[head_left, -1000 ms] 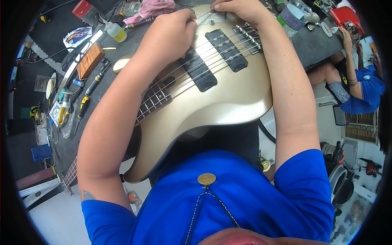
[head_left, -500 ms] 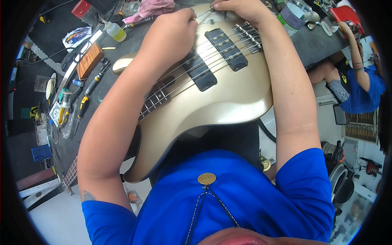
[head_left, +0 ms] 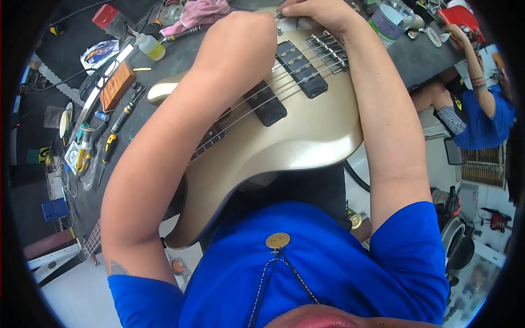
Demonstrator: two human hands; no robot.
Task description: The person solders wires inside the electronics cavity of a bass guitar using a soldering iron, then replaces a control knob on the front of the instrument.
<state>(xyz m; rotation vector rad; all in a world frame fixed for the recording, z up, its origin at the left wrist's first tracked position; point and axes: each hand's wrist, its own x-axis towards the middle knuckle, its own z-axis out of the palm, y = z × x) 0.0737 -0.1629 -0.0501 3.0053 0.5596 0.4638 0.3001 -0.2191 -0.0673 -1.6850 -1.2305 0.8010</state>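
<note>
On the dark bench (head_left: 141,115) to your left are a wooden block (head_left: 117,87), a pink cloth (head_left: 196,15) and a bottle of yellow liquid (head_left: 151,47), with a blue-shirted co-worker (head_left: 486,109) off to your right.

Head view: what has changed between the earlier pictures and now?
The left hand has moved rightward, closer to the right hand, and covers more of the gold bass. The thin rod visible between the hands earlier is now hidden; whether it is held cannot be told. The right hand stays about where it was.
</note>
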